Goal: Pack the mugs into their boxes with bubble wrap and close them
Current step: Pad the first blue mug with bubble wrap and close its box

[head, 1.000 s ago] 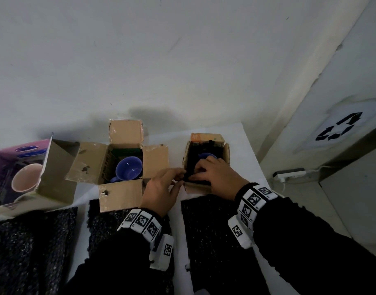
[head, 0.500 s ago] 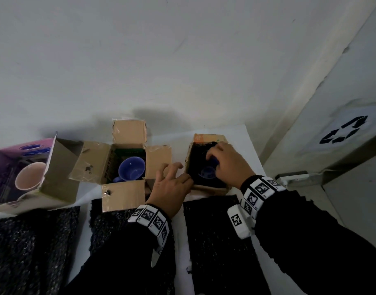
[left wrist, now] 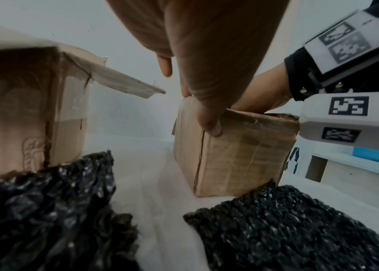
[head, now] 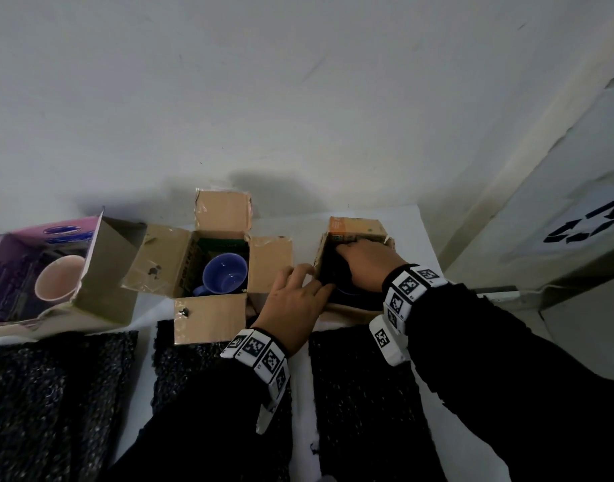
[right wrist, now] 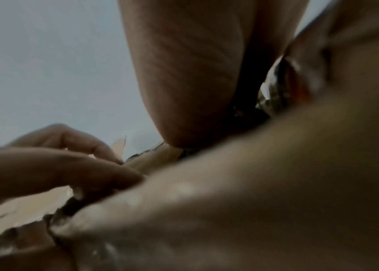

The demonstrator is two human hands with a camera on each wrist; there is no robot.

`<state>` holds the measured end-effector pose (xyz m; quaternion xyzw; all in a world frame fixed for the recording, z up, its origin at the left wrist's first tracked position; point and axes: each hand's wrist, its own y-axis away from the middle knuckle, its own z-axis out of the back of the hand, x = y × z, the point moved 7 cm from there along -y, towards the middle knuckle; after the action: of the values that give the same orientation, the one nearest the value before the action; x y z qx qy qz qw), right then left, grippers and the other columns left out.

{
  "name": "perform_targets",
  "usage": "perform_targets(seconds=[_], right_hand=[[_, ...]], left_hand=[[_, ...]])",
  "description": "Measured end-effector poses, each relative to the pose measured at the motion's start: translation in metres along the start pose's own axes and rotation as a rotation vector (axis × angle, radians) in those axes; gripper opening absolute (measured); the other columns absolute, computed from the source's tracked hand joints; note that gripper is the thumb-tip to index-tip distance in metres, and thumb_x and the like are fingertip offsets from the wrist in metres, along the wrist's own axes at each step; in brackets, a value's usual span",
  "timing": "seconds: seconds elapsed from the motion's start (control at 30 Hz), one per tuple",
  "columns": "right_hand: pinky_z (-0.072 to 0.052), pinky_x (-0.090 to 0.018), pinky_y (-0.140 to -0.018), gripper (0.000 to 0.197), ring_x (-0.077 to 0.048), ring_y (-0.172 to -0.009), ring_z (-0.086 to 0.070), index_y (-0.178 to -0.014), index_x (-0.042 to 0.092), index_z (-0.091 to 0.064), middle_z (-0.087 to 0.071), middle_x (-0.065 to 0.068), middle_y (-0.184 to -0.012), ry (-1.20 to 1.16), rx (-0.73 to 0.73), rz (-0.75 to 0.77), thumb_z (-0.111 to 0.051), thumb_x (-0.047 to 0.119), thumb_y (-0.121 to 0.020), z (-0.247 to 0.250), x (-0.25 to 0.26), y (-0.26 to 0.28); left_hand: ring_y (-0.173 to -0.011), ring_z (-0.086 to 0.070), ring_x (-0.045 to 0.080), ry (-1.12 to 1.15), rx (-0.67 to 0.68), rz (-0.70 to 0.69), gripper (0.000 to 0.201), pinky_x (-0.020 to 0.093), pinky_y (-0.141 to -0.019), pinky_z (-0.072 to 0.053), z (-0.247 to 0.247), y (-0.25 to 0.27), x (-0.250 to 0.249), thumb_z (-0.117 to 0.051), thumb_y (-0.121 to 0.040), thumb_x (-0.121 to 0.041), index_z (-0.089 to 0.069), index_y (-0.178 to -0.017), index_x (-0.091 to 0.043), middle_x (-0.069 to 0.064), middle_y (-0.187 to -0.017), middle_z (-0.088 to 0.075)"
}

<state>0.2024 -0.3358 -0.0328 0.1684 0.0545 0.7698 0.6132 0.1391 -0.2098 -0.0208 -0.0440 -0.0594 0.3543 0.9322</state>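
My left hand (head: 298,293) grips the near left corner of the small right box (head: 354,228), thumb (left wrist: 209,122) on its front wall (left wrist: 242,152). My right hand (head: 364,266) reaches down into that box, which is lined with black bubble wrap; its fingertips and the mug beneath it are hidden. The right wrist view is blurred, filled by fingers. A middle cardboard box (head: 211,316) stands open with a blue mug (head: 225,278) inside. At far left, a purple box (head: 104,273) lies open with a pink mug (head: 57,281) in it.
Three black bubble wrap sheets lie flat in front of the boxes: left (head: 48,394), middle (head: 190,370), right (head: 364,394). The white table (head: 304,429) ends just right of the small box. A bin with a recycling sign (head: 584,224) and a power strip (head: 500,295) are beyond it.
My right hand moved from the box's near edge into the box and now covers the blue mug. My left hand shifted along the near left corner and keeps hold.
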Motion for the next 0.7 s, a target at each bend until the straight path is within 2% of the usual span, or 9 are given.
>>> perform_targets(seconds=[0.07, 0.13, 0.23, 0.33, 0.43, 0.5, 0.57, 0.63, 0.7], right_hand=[[-0.048, -0.038, -0.07, 0.028, -0.027, -0.087, -0.058, -0.107, 0.015, -0.049, -0.06, -0.005, -0.099, -0.163, -0.127, 0.012, -0.056, 0.01, -0.081, 0.006, -0.004, 0.008], [-0.044, -0.036, -0.072, 0.021, -0.026, -0.093, -0.054, -0.098, 0.014, -0.055, -0.059, -0.003, -0.1, -0.175, -0.259, 0.055, -0.053, 0.009, -0.078, 0.008, -0.007, 0.018], [-0.042, -0.041, -0.088, 0.039, -0.026, -0.107, -0.052, -0.108, 0.018, -0.067, -0.066, -0.001, -0.111, -0.108, -0.278, 0.152, -0.047, 0.015, -0.075, 0.0, -0.007, 0.023], [-0.039, -0.042, -0.093, 0.051, -0.021, -0.112, -0.05, -0.116, 0.023, -0.066, -0.063, 0.003, -0.12, -0.13, -0.283, 0.196, -0.033, 0.024, -0.077, -0.001, -0.007, 0.022], [-0.036, -0.04, -0.095, 0.044, -0.02, -0.119, -0.048, -0.123, 0.028, -0.062, -0.056, 0.007, -0.131, -0.057, -0.249, 0.239, -0.047, 0.022, -0.082, -0.004, -0.003, 0.019], [-0.035, -0.04, -0.096, 0.045, -0.019, -0.122, -0.046, -0.128, 0.031, -0.057, -0.053, 0.008, -0.135, 0.034, -0.167, 0.241, -0.055, 0.023, -0.084, -0.006, 0.0, 0.016], [-0.034, -0.04, -0.097, 0.047, -0.018, -0.123, -0.044, -0.132, 0.034, -0.052, -0.051, 0.008, -0.136, 0.111, -0.116, 0.23, -0.054, 0.025, -0.086, -0.007, 0.002, 0.014], [-0.034, -0.042, -0.097, 0.047, -0.019, -0.123, -0.042, -0.134, 0.035, -0.049, -0.05, 0.007, -0.136, 0.158, -0.092, 0.212, -0.052, 0.027, -0.089, -0.007, 0.005, 0.012], [-0.034, -0.043, -0.098, 0.045, -0.021, -0.123, -0.04, -0.135, 0.035, -0.049, -0.05, 0.006, -0.136, 0.172, -0.063, 0.179, -0.05, 0.027, -0.091, -0.009, 0.006, 0.008]], left_hand=[[-0.118, -0.042, 0.032, 0.038, -0.004, -0.007, 0.04, 0.042, -0.084, -0.05, -0.003, -0.001, 0.001, -0.066, -0.079, -0.021, -0.061, -0.119, -0.02, -0.001, -0.107, -0.065], [-0.118, -0.043, 0.033, 0.098, -0.023, -0.027, 0.038, 0.04, -0.076, -0.056, -0.006, -0.003, 0.002, -0.07, -0.078, -0.016, -0.061, -0.115, -0.017, 0.005, -0.112, -0.059], [-0.117, -0.045, 0.031, 0.16, -0.032, -0.035, 0.036, 0.041, -0.077, -0.055, -0.006, -0.005, 0.009, -0.076, -0.074, -0.017, -0.063, -0.107, -0.011, 0.01, -0.123, -0.051], [-0.117, -0.043, 0.03, 0.202, 0.005, -0.037, 0.046, 0.042, -0.068, -0.057, -0.009, -0.007, 0.013, -0.079, -0.07, -0.021, -0.06, -0.11, -0.011, 0.01, -0.128, -0.051], [-0.119, -0.041, 0.03, 0.194, 0.041, -0.028, 0.05, 0.043, -0.063, -0.057, -0.018, -0.008, 0.014, -0.078, -0.072, -0.022, -0.056, -0.117, -0.015, 0.006, -0.133, -0.05], [-0.12, -0.041, 0.03, 0.142, 0.052, -0.031, 0.048, 0.043, -0.064, -0.057, -0.02, -0.007, 0.013, -0.075, -0.075, -0.025, -0.057, -0.119, -0.016, 0.001, -0.131, -0.054], [-0.117, -0.044, 0.031, 0.067, 0.034, -0.041, 0.045, 0.04, -0.073, -0.055, -0.015, -0.007, 0.01, -0.074, -0.076, -0.028, -0.06, -0.117, -0.016, 0.0, -0.122, -0.06], [-0.115, -0.045, 0.03, -0.035, 0.0, -0.051, 0.034, 0.041, -0.087, -0.044, -0.011, -0.008, 0.005, -0.068, -0.081, -0.028, -0.062, -0.111, -0.016, 0.0, -0.111, -0.062], [-0.113, -0.044, 0.03, -0.126, -0.022, -0.035, 0.021, 0.041, -0.091, -0.033, -0.008, -0.011, 0.001, -0.062, -0.084, -0.028, -0.064, -0.102, -0.017, 0.0, -0.103, -0.063]])
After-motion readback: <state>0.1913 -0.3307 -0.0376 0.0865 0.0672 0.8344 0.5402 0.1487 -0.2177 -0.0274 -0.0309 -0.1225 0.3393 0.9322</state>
